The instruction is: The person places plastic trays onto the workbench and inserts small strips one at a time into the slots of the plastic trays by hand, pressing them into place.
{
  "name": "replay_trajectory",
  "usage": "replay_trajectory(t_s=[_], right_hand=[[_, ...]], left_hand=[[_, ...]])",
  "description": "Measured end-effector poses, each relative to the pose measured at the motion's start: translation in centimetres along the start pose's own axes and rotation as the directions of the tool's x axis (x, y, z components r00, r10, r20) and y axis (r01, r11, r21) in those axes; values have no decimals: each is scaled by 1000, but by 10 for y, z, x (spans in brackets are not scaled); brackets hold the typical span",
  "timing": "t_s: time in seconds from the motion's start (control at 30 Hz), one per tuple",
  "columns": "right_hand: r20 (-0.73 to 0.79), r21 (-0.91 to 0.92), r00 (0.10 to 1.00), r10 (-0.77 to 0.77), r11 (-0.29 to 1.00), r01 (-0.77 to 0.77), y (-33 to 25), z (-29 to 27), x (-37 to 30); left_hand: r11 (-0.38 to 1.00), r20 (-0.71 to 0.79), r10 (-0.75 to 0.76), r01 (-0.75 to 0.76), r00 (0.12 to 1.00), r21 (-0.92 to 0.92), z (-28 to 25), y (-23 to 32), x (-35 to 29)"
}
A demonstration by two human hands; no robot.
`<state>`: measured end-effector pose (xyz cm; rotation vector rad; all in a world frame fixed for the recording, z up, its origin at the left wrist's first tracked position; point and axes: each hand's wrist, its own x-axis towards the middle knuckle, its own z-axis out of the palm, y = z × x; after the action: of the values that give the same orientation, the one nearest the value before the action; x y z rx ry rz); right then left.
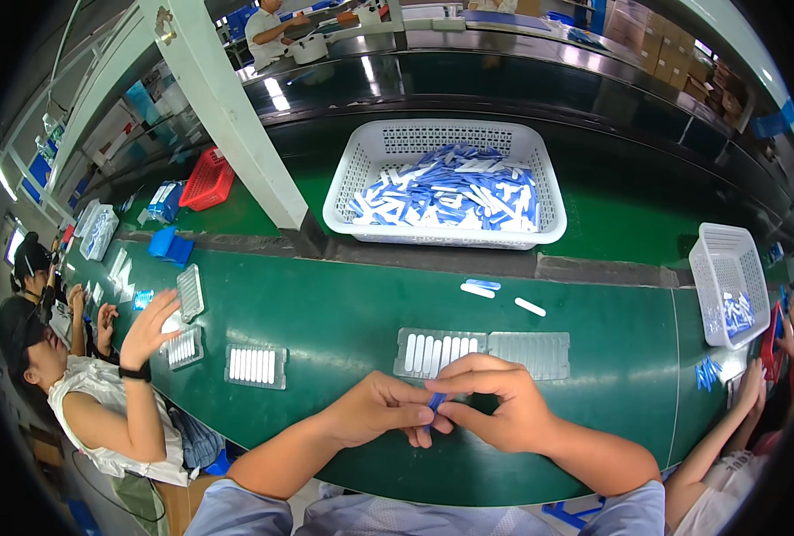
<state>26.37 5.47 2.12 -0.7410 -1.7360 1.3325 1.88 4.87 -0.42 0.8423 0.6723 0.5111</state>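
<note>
In front of my body, my left hand [377, 409] and my right hand [501, 404] meet with closed fingers on a small slim blue piece [434, 402]. Most of that piece is hidden by my fingertips. Just beyond my hands, an unfolded clear plastic blister tray [533, 356] rests on the green table. Its left half carries a row of several white strips [435, 355], while the right half has bare grooves. Farther back lie a white strip [530, 307] and a pair of blue and white strips [479, 288].
A large white basket [442, 237] heaped with blue and white strips stands behind a low ledge. Another filled tray [281, 368] lies to the left. A white post [236, 116] rises near a red basket [208, 181]. Co-workers' arms reach in from both sides.
</note>
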Motion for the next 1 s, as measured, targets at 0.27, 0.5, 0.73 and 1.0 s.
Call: replay_trajectory(t_s=[0.27,0.5,0.73,1.0], right_hand=[[10,-24,1000,1,1000,-1,0,2,0],[-135,-124,988,72,988,-89,-2,-21,7],[-79,-913,954,290,363,-186,-21,-90,-9],[15,-905,955,295,411,-113,-15,-75,-12]], left_hand=[[1000,-12,24,-24,1000,10,1,-3,3],[938,23,-26,33,999,-344,-7,-13,12],[841,123,-47,106,991,-531,-9,-17,11],[894,114,-125,162,986,-418,5,-5,0]])
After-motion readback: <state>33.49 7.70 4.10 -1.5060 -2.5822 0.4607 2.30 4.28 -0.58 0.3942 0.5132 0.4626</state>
